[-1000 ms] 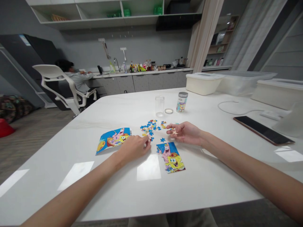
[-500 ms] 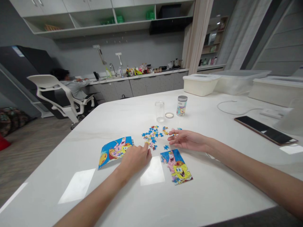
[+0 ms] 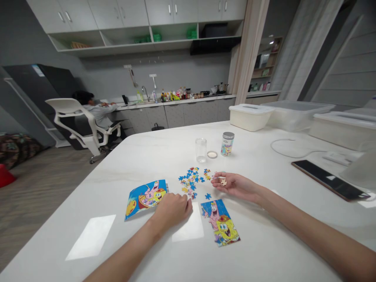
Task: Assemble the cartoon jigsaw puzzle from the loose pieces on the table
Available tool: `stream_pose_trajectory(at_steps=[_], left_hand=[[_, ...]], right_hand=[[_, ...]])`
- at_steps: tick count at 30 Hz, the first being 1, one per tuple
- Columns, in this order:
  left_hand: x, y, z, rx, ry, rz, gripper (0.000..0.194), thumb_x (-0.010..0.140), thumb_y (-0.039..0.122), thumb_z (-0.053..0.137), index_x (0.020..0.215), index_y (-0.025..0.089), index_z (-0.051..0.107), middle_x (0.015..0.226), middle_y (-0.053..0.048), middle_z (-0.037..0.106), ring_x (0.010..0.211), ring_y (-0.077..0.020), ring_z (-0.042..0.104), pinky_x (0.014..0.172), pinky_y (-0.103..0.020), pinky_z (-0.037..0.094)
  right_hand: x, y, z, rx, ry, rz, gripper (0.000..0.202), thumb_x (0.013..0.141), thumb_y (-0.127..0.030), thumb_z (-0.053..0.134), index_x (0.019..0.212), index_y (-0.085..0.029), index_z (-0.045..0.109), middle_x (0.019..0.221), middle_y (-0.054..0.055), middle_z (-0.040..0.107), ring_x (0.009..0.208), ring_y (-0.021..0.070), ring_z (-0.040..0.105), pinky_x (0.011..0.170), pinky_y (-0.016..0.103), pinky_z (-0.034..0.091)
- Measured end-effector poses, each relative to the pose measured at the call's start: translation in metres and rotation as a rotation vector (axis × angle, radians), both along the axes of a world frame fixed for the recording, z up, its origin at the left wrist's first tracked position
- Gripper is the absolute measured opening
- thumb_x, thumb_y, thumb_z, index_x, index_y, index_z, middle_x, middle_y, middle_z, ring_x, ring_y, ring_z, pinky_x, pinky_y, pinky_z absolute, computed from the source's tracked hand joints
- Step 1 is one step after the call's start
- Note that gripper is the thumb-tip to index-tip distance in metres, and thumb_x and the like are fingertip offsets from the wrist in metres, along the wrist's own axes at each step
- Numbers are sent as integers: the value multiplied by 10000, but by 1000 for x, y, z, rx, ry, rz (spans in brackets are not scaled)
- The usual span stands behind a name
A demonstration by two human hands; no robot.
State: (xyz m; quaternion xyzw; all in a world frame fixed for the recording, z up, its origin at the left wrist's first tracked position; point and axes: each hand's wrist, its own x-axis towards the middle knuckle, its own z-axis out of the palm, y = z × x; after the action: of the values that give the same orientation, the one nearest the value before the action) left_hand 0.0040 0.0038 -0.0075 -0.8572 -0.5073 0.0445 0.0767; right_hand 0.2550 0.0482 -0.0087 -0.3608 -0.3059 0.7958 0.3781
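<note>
The SpongeBob puzzle point(image 3: 223, 229), only partly built, lies flat on the shiny white table point(image 3: 147, 254), close to the person. It shows SpongeBob with a big smile and his pink starfish friend, and its left edge is bumpy.

The left hand point(image 3: 174, 209) rests on the table to the left of the puzzle, just beside the picture sheet point(image 3: 147, 197). Its fingers are curled under, so I cannot tell if it has anything in it. The sheet is bent and shows SpongeBob and the pink starfish in a boat.

The right hand point(image 3: 233, 185) is half curled, with its fingers a little apart, and it holds a small pale puzzle piece point(image 3: 223, 182). It is up past the top right corner of the puzzle.

Between the hands, a bit farther off, is a messy pile of loose puzzle pieces point(image 3: 192, 179), mostly blue and yellow. One blue piece point(image 3: 208, 196) lies alone, near the top of the puzzle.

Behind the pile stands a clear jar point(image 3: 201, 150). A round lid point(image 3: 212, 155) lies flat next to it, and then comes a SpongeBob can point(image 3: 227, 145) with a silver top, standing up. A black phone point(image 3: 329, 180) lies off to the right.
</note>
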Motion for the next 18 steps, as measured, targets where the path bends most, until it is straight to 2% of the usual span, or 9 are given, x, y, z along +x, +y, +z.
stream_pose_trajectory(at_steps=[5, 12, 18], left_hand=[[3, -6, -4, 21, -53, -51, 465, 940, 342, 302, 739, 149, 674, 672, -107, 691, 615, -225, 661, 561, -308, 424], [3, -4, -5, 44, -70, -49, 437, 929, 328, 333, 720, 155, 675, 660, -102, 692, 624, -213, 658, 564, -300, 414], [3, -7, -2, 35, -78, -50, 449, 934, 404, 335, 786, 148, 672, 682, -108, 694, 634, -229, 661, 568, -307, 433]], right_hand=[[-7, -7, 5, 37, -68, -14, 370, 677, 112, 460, 962, -109, 543, 918, 120, 659, 804, 138, 692, 736, 184, 565], [-10, -11, 7, 66, -126, -13, 455, 632, 152, 425, 982, -115, 539, 906, 105, 651, 795, 144, 705, 706, 183, 583], [-9, -10, 5, 82, -117, -3, 336, 718, 115, 478, 953, -120, 530, 912, 110, 660, 814, 149, 715, 733, 167, 585]])
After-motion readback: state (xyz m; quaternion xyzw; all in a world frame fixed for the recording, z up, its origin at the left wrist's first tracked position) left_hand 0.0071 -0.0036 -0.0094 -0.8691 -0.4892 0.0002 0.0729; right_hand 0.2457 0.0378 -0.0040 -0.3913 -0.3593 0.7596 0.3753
